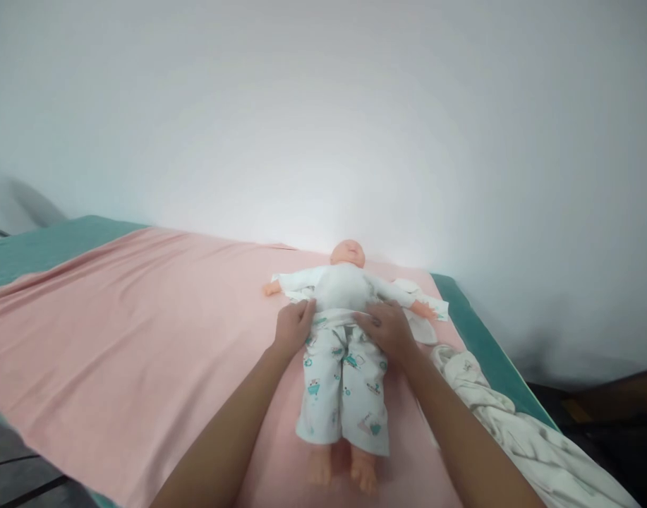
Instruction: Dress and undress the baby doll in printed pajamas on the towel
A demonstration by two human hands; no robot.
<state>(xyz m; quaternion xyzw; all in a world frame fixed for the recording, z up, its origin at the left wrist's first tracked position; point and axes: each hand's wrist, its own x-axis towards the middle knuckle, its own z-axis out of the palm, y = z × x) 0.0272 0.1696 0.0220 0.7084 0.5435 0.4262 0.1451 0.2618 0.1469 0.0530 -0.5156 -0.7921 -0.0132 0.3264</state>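
Observation:
A baby doll (349,254) lies on its back, head toward the wall and bare feet toward me. It wears a white long-sleeved top (344,286), and its arms stretch out to both sides. White pants (323,381) with small teal and grey prints cover its legs. My left hand (294,328) is closed at the waistband on the left side of the doll. At the opposite side, my right hand (387,328) grips the same waistband, fingers curled over the front. The fingertips are partly hidden in the cloth.
Beneath the doll spreads a pink sheet (159,339) over a teal mattress (476,317). A crumpled white cloth (503,416) lies along the right edge. Behind the bed rises a pale wall (323,120). Dark furniture (609,416) stands at the lower right.

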